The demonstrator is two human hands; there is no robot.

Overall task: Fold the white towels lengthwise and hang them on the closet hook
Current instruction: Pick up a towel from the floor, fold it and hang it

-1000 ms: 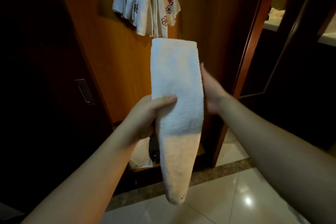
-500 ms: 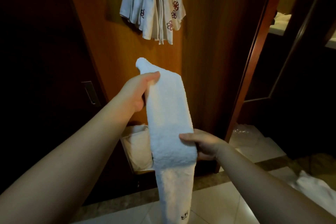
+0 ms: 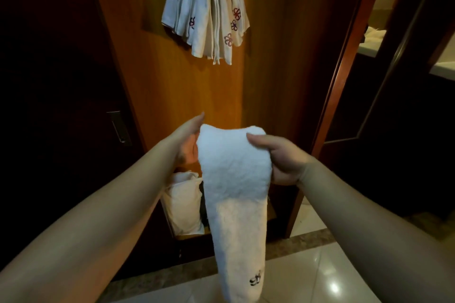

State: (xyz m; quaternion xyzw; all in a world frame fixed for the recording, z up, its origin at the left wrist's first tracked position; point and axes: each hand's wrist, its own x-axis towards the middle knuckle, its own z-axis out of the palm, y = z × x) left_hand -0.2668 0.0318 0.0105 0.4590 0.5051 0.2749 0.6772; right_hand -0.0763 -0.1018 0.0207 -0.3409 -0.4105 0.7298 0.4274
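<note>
Together, left hand (image 3: 188, 141) and right hand (image 3: 283, 158) hold folded towel (image 3: 234, 179).

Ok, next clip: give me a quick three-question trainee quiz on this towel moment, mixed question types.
1. True or false: the right hand grips the folded towel near its top edge.
2. Multiple choice: the towels already hanging above carry flower embroidery that is A) red and purple, B) green, C) absent.
3. Fill in: the left hand lies against the towel's ____ side with its fingers straight.

Key: 1 true; 2 A; 3 left.
</note>
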